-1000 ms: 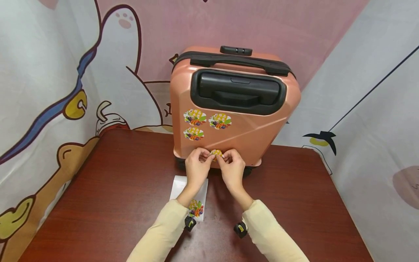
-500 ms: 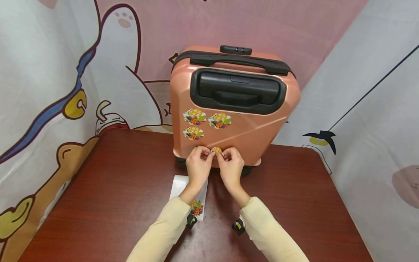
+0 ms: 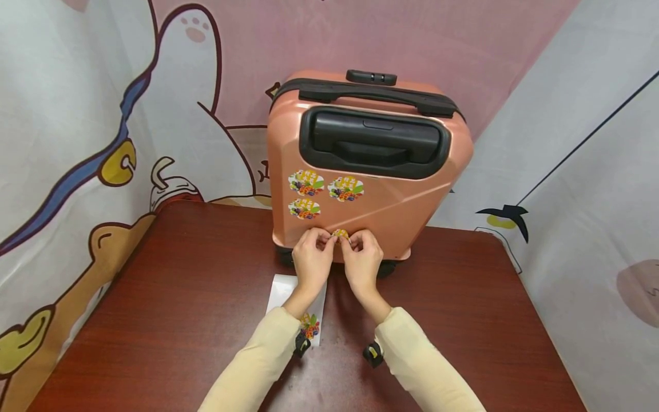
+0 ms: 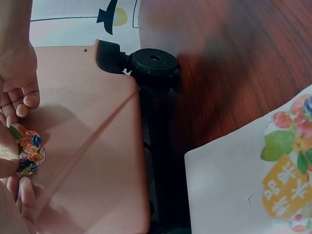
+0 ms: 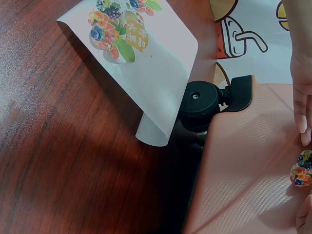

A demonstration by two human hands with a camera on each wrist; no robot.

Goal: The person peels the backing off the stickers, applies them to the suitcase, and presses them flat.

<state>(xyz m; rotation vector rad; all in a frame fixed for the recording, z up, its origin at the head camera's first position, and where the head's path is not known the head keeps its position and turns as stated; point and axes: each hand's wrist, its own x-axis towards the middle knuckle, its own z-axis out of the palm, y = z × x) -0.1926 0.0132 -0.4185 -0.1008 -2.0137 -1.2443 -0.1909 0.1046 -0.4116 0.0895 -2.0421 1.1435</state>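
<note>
A salmon-pink hard-shell suitcase (image 3: 381,200) stands upright on the table. On its front are three round fruit stickers, the upper left (image 3: 306,183), the upper right (image 3: 346,189) and the lower left (image 3: 304,209). Low on the shell, a further fruit sticker (image 3: 340,234) is held between both hands. My left hand (image 3: 313,257) pinches its left edge and my right hand (image 3: 363,258) its right edge. In the left wrist view the sticker (image 4: 31,148) lies close against the shell; whether it is fully flat is hidden by fingers.
A white sticker sheet (image 3: 280,289) with fruit stickers left on it lies under my left forearm; its end curls in the right wrist view. The brown table (image 3: 195,320) extends to both sides. Behind the suitcase hangs a printed cloth (image 3: 412,40). Black wheels (image 4: 155,63) carry the suitcase.
Both hands have shifted very slightly upward with the sticker, and the right hand slightly left. The suitcase, its three stickers and the sheet look unchanged.
</note>
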